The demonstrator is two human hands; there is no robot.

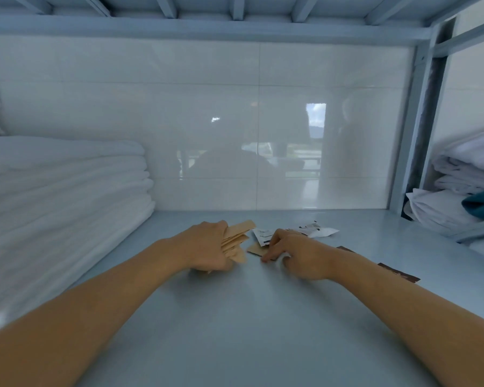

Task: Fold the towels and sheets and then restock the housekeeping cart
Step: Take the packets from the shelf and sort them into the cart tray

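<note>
Forearms reach over the shelf (235, 331): left hand (207, 247) clasps a fan of tan sachets (236, 238) — light, slippery; right hand (294, 255) pinches another sachet (254, 249) by its edge.

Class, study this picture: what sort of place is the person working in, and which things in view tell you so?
Probably a hotel linen or housekeeping storeroom. A stack of folded white towels lies on a metal shelf, more linen sits on the next rack, and the left hand holds tan sachets like guest supplies.

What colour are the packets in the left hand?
Tan packets, seen in the head view.
</note>
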